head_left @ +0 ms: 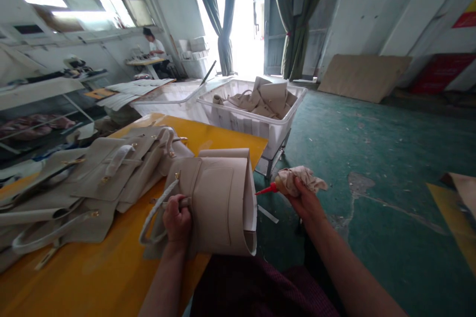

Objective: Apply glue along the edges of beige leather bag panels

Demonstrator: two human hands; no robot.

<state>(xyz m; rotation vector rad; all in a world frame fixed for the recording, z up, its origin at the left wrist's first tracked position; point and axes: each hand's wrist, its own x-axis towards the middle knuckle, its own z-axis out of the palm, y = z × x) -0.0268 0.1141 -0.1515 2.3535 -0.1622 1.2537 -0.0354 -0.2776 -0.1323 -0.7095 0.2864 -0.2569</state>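
Note:
My left hand [176,218] grips the braided or twisted handle [156,213] of a cream leather handbag body [219,203], which stands curved on its side at the edge of a yellow worktable [92,282]. Out past the table edge, my right hand [303,200] holds a small bottle wrapped in a beige cloth [297,181], with its red nozzle [266,189] pointing left towards the bag. The nozzle does not touch the leather. A pile of similar cream leather bags [92,178] with gold-coloured fittings lies on the table to the left.
A white plastic bin [253,126] on a wheeled metal frame holds more cream leather pieces beyond the table. Left are metal shelves [37,91] with goods. Further back, a seated co-worker [156,47] works at a bench. Green-painted floor spreads right, with boards against the far wall.

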